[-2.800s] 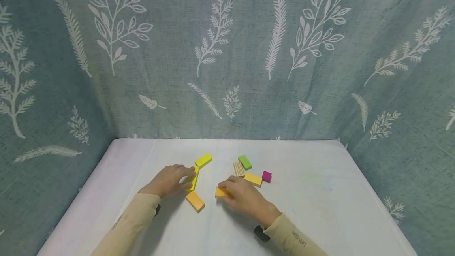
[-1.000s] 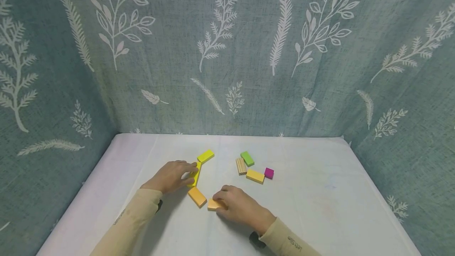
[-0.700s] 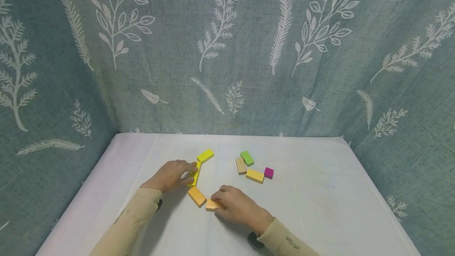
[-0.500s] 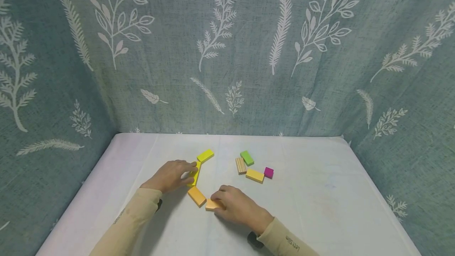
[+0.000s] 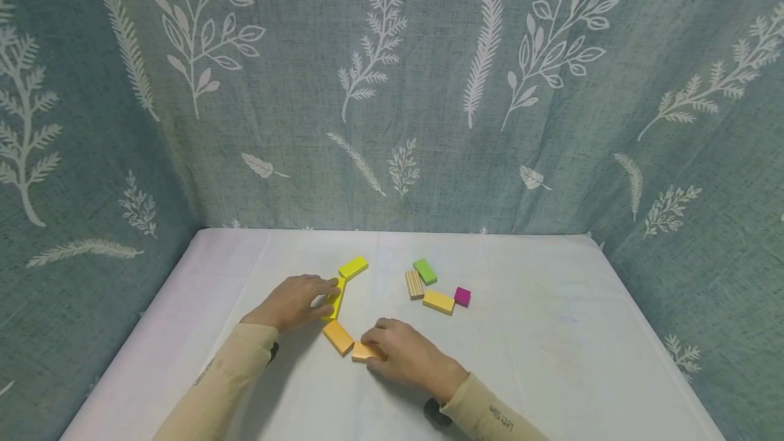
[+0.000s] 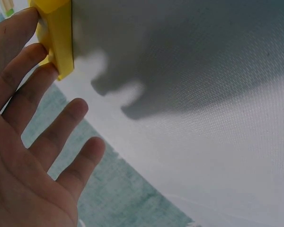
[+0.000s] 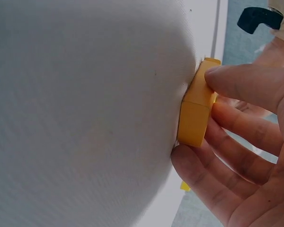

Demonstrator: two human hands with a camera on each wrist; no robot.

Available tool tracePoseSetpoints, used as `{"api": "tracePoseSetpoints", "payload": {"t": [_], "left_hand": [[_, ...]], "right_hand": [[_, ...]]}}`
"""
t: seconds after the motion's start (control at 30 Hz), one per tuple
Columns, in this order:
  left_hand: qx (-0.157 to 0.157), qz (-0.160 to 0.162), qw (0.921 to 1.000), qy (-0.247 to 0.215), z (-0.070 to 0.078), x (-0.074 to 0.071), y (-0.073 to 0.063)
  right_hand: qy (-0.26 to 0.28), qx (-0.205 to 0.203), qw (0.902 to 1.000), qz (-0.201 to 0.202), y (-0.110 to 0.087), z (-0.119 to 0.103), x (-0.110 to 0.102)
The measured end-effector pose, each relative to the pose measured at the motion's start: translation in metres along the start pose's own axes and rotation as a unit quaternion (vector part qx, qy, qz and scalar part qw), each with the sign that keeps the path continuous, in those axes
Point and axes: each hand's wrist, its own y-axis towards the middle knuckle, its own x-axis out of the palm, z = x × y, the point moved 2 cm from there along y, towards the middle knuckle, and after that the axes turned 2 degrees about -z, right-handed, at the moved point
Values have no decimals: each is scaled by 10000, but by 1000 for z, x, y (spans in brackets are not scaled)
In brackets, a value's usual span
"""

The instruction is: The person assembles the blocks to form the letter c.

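My left hand (image 5: 297, 303) holds a long yellow block (image 5: 334, 300) between thumb and foremost fingers; in the left wrist view the other fingers stretch out past the yellow block (image 6: 59, 35). A second yellow block (image 5: 353, 267) lies at its far end, an orange block (image 5: 338, 337) at its near end. My right hand (image 5: 407, 352) grips another orange block (image 5: 365, 352), partly hidden under the fingers, its left end right at the first orange one. Up close in the right wrist view, thumb and fingers flank this orange block (image 7: 196, 106). Together the blocks form a curved row.
Right of the row lie a green block (image 5: 425, 271), a striped wooden block (image 5: 414, 285), a yellow-orange block (image 5: 438, 301) and a small magenta cube (image 5: 462, 297). A white cloth covers the table (image 5: 551, 359). Patterned curtains (image 5: 294, 87) enclose its back and sides.
My right hand has carried its orange block toward me and slightly left, down beside the end of the row; lately it barely shifts. My left hand has stayed on the long yellow block.
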Motion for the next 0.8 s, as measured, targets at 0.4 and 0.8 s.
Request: {"api": "tracePoseSetpoints", "payload": {"t": [0.4, 0.8], "left_hand": [[-53, -45, 10000, -42, -2, 3, 0], [93, -12, 9999, -77, -6, 4, -1]], "right_hand": [[42, 87, 9999, -44, 1, 2, 2], [75, 126, 9999, 31, 0, 5, 0]]}}
